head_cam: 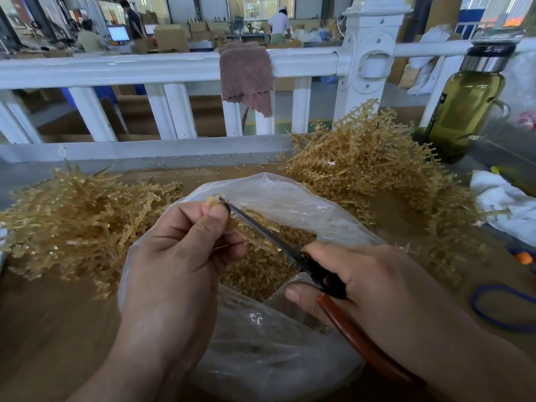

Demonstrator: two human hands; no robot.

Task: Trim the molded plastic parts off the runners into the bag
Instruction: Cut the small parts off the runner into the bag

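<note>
- Right hand (362, 282): fingers curled round the red-brown handles of the scissors (275, 242). Blades nearly together. Long axis runs lower right to upper left, tip beside the left thumb.
- Left hand (185, 242): thumb and fingertips pinch the upper end of a runner (255, 224). It slants down-right along the blade, above the bag's mouth.
- Likely step: mid-trim. Next cut should sit close to the stem, feeding the runner along.
- Bag (290, 198) lies open beneath, loose parts (261, 274) inside.
- Farther out: right pile (362, 158) apparently untrimmed; left pile (78, 216) looks stripped.
</note>
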